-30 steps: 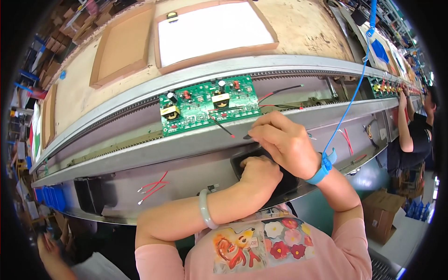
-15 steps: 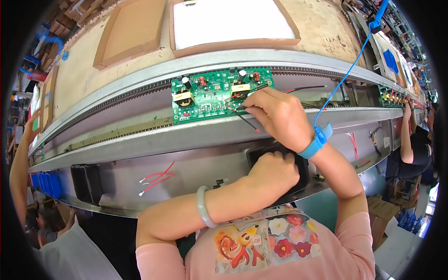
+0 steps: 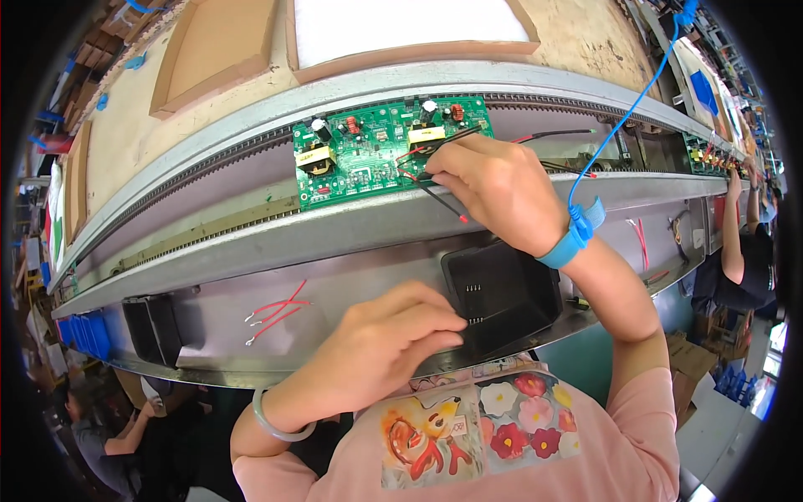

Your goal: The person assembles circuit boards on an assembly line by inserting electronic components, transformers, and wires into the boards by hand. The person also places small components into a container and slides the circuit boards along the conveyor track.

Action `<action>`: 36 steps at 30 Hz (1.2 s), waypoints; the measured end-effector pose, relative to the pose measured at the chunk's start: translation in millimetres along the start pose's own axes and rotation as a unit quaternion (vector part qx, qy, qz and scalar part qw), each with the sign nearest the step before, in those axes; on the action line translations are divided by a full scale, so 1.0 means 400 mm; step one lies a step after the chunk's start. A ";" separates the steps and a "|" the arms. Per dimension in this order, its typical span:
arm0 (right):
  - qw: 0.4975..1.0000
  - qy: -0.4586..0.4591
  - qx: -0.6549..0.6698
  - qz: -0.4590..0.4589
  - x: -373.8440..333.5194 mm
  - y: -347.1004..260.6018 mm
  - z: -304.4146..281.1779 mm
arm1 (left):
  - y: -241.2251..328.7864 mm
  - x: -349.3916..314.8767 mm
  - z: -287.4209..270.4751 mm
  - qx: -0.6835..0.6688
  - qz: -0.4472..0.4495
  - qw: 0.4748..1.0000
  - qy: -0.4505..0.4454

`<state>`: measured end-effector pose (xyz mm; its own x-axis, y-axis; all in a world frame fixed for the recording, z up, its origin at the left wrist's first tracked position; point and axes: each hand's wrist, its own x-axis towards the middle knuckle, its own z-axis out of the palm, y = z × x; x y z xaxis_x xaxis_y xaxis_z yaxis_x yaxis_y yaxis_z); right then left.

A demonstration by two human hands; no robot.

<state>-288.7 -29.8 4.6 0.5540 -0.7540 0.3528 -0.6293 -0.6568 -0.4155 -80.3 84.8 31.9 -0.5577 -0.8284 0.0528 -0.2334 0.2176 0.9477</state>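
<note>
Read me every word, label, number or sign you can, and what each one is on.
I won't copy wording, but marks show here.
Green circuit board: white print, too small to read.
Left yellow-wrapped component: dark marking, not copied.
Pink shirt: small white patch, too blurred to read.

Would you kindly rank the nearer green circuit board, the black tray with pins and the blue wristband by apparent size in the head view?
Largest to smallest:
1. Green circuit board
2. Black tray
3. Blue wristband
</note>
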 end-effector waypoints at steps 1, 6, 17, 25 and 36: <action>1.000 -0.002 -0.012 -0.006 0.000 0.000 0.003 | -0.006 -0.010 -0.010 -0.007 -0.016 1.000 0.020; 1.000 -0.006 -0.024 -0.013 0.013 -0.015 0.004 | -0.028 -0.044 -0.047 0.024 -0.054 0.987 0.150; 1.000 0.020 -0.002 -0.021 -0.014 -0.017 0.014 | -0.139 0.002 -0.196 0.136 -0.040 0.936 0.322; 0.999 0.034 0.024 -0.024 -0.020 -0.014 0.020 | -0.153 0.020 -0.204 0.270 -0.016 0.916 0.296; 0.998 0.042 0.041 -0.018 -0.022 -0.014 0.025 | -0.161 0.039 -0.203 0.281 -0.012 0.921 0.271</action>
<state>-284.5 -19.4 -4.5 0.5261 -0.7296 0.4369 -0.5606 -0.6839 -0.4669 -9.3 15.8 -2.9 -0.1036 -0.9392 0.3272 -0.7001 0.3026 0.6468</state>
